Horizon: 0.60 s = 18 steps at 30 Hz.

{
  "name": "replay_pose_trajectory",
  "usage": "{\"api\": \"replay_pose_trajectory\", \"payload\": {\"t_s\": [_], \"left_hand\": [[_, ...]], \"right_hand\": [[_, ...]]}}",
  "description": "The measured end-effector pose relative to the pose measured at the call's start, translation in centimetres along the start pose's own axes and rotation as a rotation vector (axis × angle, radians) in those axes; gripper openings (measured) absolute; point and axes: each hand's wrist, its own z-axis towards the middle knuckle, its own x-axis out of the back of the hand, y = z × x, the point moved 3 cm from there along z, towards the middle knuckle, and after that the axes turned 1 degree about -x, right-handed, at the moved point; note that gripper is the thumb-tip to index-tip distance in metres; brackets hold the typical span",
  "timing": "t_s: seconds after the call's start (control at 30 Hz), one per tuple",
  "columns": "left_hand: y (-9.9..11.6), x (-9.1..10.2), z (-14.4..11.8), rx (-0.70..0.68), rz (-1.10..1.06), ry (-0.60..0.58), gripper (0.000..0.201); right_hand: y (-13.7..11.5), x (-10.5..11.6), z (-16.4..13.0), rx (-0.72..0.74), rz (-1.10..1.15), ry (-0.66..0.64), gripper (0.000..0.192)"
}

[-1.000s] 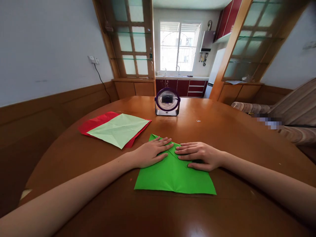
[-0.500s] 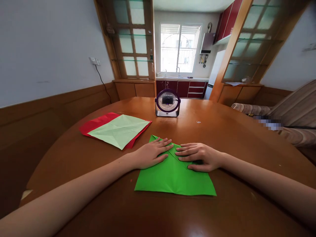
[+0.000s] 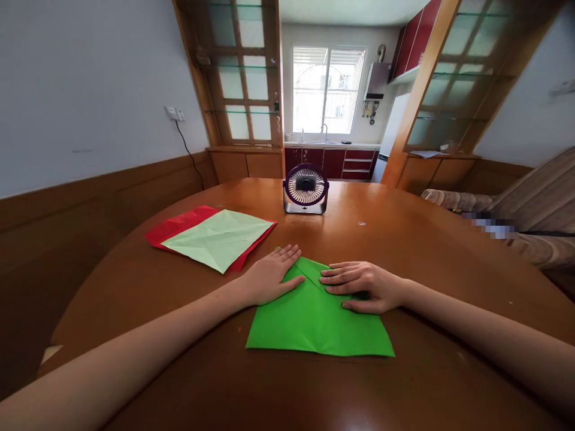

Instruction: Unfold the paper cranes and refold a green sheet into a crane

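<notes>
A bright green sheet of paper (image 3: 314, 323) lies on the round wooden table (image 3: 404, 239) in front of me, its far corners folded inward along a diagonal crease. My left hand (image 3: 269, 276) lies flat, fingers together, on the sheet's far left corner. Flat on the folded flap just right of the crease rests my right hand (image 3: 363, 284), fingers pointing left. Both palms press down on the paper; neither hand grips it.
A pale green sheet (image 3: 220, 237) lies on top of a red sheet (image 3: 173, 226) at the left of the table. A small purple desk fan (image 3: 306, 188) stands at the far middle. A sofa (image 3: 534, 203) is to the right.
My left hand has slid left and away along the fold toward the far left corner, so its fingertips no longer meet those of the right hand. The right hand has stayed in place.
</notes>
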Motion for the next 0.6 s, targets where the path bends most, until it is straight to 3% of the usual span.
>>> {"api": "replay_pose_trajectory", "payload": {"t_s": [0.4, 0.6], "left_hand": [[-0.3, -0.7, 0.0, 0.042, 0.012, 0.082, 0.073], [-1.0, -1.0, 0.0, 0.165, 0.101, 0.124, 0.089]], "right_hand": [[0.0, 0.0, 0.0, -0.004, 0.031, 0.016, 0.047], [0.1, 0.0, 0.0, -0.007, 0.022, 0.012, 0.047]]}}
